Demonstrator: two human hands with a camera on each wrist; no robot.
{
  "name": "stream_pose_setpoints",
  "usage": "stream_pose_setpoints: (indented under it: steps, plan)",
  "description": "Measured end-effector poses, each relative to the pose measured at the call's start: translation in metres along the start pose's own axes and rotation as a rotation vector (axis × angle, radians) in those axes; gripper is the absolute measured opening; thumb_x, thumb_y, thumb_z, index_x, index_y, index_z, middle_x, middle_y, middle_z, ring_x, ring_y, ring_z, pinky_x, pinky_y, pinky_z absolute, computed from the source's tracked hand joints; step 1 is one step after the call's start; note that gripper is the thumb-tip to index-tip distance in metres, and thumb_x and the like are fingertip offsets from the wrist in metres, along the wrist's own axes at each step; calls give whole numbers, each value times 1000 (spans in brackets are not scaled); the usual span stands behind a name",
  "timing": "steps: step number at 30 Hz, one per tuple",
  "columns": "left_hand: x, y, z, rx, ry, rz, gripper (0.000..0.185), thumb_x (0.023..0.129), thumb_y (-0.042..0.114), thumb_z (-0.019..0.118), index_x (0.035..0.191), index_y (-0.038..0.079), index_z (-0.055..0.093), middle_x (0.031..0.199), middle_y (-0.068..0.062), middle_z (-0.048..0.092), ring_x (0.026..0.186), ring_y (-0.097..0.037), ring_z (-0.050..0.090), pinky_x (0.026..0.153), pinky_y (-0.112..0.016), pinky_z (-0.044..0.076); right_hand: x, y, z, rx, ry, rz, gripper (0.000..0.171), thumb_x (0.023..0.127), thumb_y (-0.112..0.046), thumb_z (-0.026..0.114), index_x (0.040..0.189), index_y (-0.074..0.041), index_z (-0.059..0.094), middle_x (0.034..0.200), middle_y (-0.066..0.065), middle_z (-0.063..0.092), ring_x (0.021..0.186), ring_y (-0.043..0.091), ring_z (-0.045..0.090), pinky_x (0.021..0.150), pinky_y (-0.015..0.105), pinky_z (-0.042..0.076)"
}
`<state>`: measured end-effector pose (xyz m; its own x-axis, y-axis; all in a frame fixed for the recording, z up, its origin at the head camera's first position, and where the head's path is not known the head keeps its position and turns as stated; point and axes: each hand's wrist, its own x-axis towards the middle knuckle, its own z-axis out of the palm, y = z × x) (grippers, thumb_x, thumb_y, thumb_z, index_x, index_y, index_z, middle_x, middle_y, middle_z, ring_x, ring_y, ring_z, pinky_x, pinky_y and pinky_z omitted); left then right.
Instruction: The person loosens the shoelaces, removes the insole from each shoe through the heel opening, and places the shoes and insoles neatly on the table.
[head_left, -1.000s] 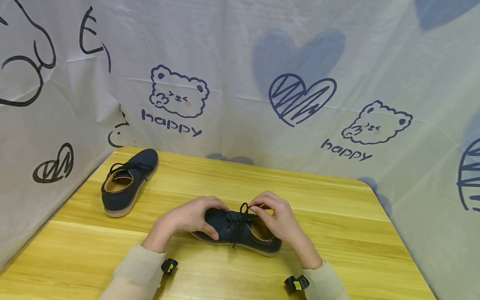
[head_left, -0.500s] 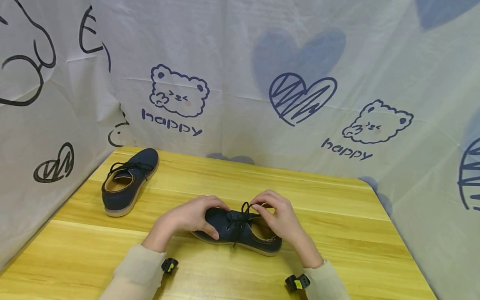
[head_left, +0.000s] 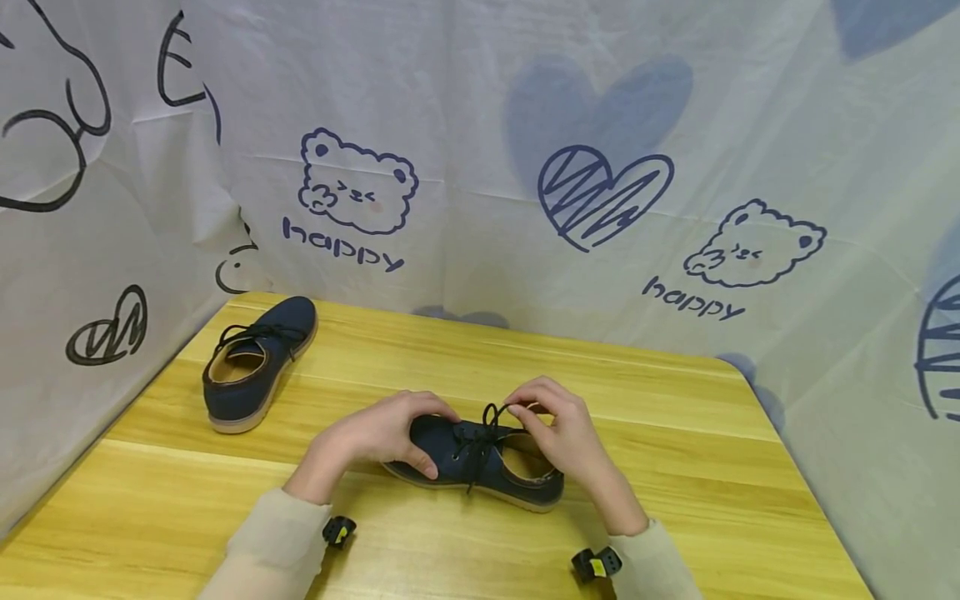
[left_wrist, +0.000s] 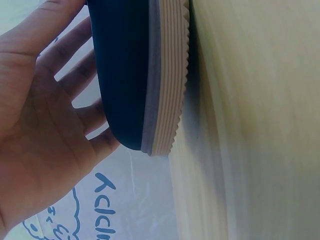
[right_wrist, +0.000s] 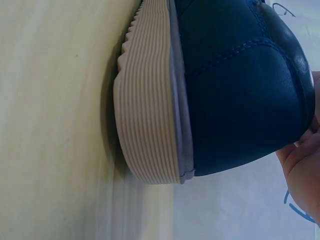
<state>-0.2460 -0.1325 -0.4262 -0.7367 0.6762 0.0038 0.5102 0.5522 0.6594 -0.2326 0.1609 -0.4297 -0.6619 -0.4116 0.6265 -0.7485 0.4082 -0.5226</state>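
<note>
A dark blue lace-up shoe point(head_left: 442, 450) with a tan ribbed sole point(right_wrist: 150, 100) rests on the table, toe to the left. My left hand point(head_left: 393, 429) grips its toe, thumb on the near side and fingers over the far side. In the left wrist view those fingers point(left_wrist: 75, 65) reach behind the toe. A black shoelace point(head_left: 477, 450) is tied over the tongue, with a loop standing up. Above the shoe opening, my right hand point(head_left: 558, 425) pinches a strand of the lace between thumb and forefinger. In the right wrist view the heel hides most of this hand.
A matching blue shoe point(head_left: 258, 367), laced in black, stands at the table's back left, toe pointing away. The wooden table point(head_left: 450, 554) meets a printed cloth point(head_left: 465, 275) at its back and left. Black wrist cameras point(head_left: 596, 567) sit below both wrists.
My right hand has shifted slightly right and up, and the lace strand it pinches now stretches a little farther from the knot. The left hand and both shoes stay in place.
</note>
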Motion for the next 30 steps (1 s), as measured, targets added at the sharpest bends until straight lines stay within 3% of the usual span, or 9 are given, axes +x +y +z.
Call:
stream_pose_setpoints:
  steps: [9, 30]
  plan:
    - [0, -1, 0, -3, 2, 4, 67, 75, 28, 96, 135, 17, 68, 137, 0, 64, 130, -30, 56, 109, -51, 45, -1, 2, -1, 11, 5, 23, 14, 95, 1, 72, 104, -9, 76, 104, 0, 71, 91, 16, 69, 77, 41, 63]
    - [0, -1, 0, 3, 1, 0, 68, 75, 28, 96, 135, 17, 68, 138, -1, 64, 131, -31, 56, 109, -51, 45, -1, 3, -5, 2, 32, 50, 12, 95, 0, 73, 104, -8, 76, 104, 0, 71, 93, 16, 70, 76, 41, 63]
